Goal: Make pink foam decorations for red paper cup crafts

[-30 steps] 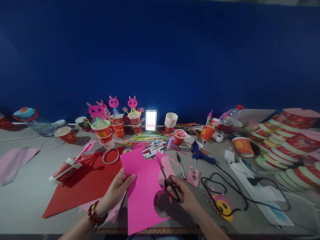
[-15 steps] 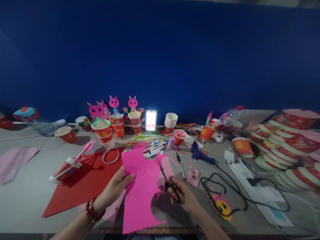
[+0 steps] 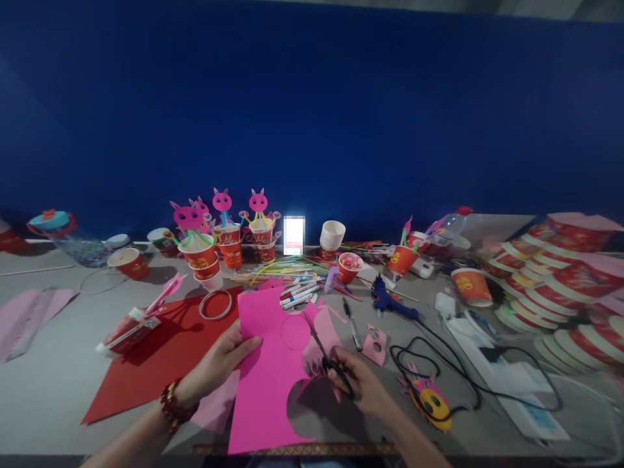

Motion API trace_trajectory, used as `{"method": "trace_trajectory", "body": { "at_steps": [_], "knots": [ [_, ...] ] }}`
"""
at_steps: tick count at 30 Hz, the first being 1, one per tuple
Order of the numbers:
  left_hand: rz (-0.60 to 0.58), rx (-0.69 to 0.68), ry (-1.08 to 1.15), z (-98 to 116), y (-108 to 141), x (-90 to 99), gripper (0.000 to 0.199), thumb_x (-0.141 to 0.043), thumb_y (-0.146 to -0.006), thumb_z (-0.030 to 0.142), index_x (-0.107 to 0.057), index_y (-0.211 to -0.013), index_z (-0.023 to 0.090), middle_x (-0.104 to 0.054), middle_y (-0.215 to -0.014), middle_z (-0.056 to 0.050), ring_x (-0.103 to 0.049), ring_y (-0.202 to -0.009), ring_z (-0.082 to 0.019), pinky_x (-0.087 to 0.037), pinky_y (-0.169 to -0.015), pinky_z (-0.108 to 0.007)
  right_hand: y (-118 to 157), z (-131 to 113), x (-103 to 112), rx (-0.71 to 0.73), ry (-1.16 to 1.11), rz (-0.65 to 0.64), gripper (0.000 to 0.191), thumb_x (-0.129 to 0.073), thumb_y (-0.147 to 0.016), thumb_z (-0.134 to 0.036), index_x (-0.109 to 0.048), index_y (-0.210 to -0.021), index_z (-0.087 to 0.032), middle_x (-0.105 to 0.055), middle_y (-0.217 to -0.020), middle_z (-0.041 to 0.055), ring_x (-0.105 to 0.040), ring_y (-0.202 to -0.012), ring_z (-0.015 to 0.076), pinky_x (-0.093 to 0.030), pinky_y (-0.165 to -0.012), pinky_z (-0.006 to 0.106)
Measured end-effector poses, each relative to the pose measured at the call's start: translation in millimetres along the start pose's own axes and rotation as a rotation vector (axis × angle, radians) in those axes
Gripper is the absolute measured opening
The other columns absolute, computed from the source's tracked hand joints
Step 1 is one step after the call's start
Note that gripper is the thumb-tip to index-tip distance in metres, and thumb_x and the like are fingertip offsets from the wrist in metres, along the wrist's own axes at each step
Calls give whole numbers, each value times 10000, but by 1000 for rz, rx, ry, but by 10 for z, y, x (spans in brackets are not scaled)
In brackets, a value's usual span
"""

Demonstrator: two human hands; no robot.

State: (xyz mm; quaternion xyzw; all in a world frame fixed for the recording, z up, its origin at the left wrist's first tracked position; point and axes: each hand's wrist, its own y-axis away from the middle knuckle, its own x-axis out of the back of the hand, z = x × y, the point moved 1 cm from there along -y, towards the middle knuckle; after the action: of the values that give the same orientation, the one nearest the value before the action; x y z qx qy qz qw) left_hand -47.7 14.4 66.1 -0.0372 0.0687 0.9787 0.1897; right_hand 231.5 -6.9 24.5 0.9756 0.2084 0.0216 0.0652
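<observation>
Pink sheet [image 3: 263, 396] pinched in left hand [image 3: 229, 356]; right hand [image 3: 358, 380] grips scissors [image 3: 318, 339]; likely cutting out circle [image 3: 295, 333]; next snip wants sheet steady.

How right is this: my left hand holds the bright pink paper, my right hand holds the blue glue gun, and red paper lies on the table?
One thing is wrong: in the head view, your right hand holds black-handled scissors; the blue glue gun lies on the table. Your left hand does hold the bright pink paper, and red paper lies there.
</observation>
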Motion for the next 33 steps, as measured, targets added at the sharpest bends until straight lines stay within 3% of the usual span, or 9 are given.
{"method": "trace_trajectory", "body": {
  "at_steps": [8,14,20,28,33],
  "knots": [
    [-49,-5,-28,-12,-16,77,391,-598,-930,444,-581,-1251,221,-699,-941,-62,-665,-804,-198,-550,-715,-298,-3,43,16,-13,-1,-16,516,-646,-770,-652,-360,-677,-233,-413,-529,-95,-411,-405,66,-374,-401,189],
    [-101,3,-57,0,-47,129,423,-608,-914,479,-605,-1247,218,-667,-1169,-96,-654,-981,-233,-559,-814,-326,-20,-61,6,-61,-31,-58,454,-680,-763,-526,-339,-666,-242,-386,-506,-109,-426,-405,74,-377,-414,194],
    [-95,11,-74,28,-35,137,458,-607,-915,471,-574,-1294,216,-661,-1185,-107,-639,-1026,-251,-562,-839,-348,-16,-134,8,-54,13,-68,445,-658,-776,-546,-356,-666,-238,-421,-500,-96,-427,-415,78,-363,-426,201],
    [-93,15,-78,98,-27,135,440,-621,-913,452,-570,-1292,235,-666,-1188,-110,-653,-1017,-255,-567,-817,-340,-10,-116,11,-14,20,-65,536,-621,-774,-692,-367,-669,-231,-402,-518,-90,-414,-416,75,-320,-415,200],
    [-116,20,-91,119,-34,155,413,-606,-926,443,-563,-1276,228,-684,-1119,-95,-674,-897,-219,-570,-761,-317,3,-65,47,27,79,-70,523,-582,-811,-695,-389,-681,-226,-441,-503,-79,-411,-423,81,-294,-430,206]
  ]
}}
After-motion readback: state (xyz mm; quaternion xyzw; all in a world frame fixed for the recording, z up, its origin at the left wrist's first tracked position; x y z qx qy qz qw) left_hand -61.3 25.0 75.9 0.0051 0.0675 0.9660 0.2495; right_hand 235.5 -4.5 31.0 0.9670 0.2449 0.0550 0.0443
